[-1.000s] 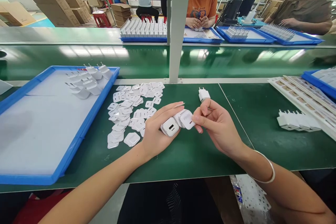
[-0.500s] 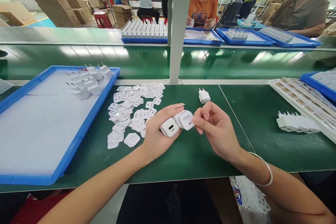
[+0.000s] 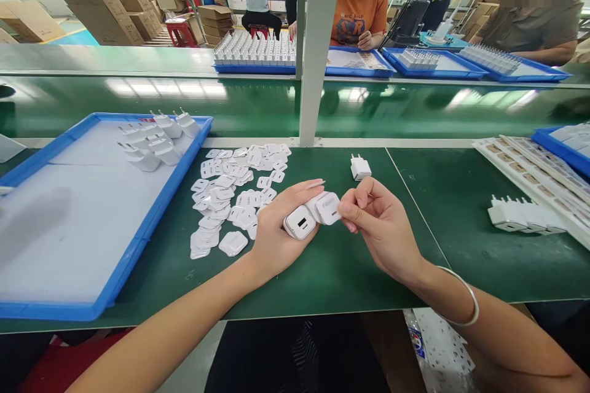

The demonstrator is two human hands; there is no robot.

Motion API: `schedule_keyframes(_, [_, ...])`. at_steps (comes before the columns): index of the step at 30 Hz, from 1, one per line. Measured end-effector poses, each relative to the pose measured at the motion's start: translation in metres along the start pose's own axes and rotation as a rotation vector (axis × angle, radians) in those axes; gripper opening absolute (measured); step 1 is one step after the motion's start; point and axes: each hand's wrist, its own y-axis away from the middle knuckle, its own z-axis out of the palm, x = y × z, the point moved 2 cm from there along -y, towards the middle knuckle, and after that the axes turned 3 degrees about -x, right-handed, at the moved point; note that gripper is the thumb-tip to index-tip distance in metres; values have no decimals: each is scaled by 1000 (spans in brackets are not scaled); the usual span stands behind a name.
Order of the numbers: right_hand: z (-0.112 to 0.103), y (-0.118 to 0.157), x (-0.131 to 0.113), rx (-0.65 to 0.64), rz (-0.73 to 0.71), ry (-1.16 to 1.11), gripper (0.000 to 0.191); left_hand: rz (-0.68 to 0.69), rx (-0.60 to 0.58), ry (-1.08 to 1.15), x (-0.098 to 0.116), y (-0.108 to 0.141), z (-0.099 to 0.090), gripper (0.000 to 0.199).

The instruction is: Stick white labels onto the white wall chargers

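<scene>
Chargers [image 3: 299,223] part-hidden in left hand [image 3: 275,230]; prongs unseen, cover [image 3: 328,208] print illegible.

The left hand [image 3: 271,233] and right hand [image 3: 385,230] are bare, with slim fingers, and both forearms are bare too, broadening toward the elbow. Around the right wrist sits a thin, smooth, pale bangle [image 3: 472,295], rounded and loose-fitting. A fine dark crease crosses the right arm near its elbow. Below the near edge of the worktop [image 3: 322,285] shows black clothing [image 3: 258,356], marked at the middle with a patch of thin, wavy pale stripes [image 3: 303,347].
</scene>
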Motion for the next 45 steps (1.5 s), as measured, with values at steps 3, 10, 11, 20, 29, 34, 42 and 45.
schedule_keyframes(3, [0,1,0,-16,1,-7,41,6,-5,-1,0,0,0,43])
schedule_keyframes(10, [0,0,-2,-51,31,-36,43,5,-16,16,0,0,0,43])
schedule_keyframes(11, [0,-1,-3,-54,38,-43,43,8,-16,20,0,0,0,43])
schedule_keyframes(20, [0,-1,-4,-71,80,-67,43,39,-22,29,-1,0,0,45])
schedule_keyframes(29, [-2,1,-3,-67,48,-5,42,95,-24,-5,2,-2,-1,44])
schedule_keyframes(34, [-3,3,-2,-53,17,34,40,84,-31,-4,1,-1,0,44])
schedule_keyframes(42, [0,5,-5,-9,-65,116,40,74,-34,-16,3,-1,0,43])
schedule_keyframes(45, [1,5,-6,-4,-94,141,40,71,-33,-10,3,-1,0,43])
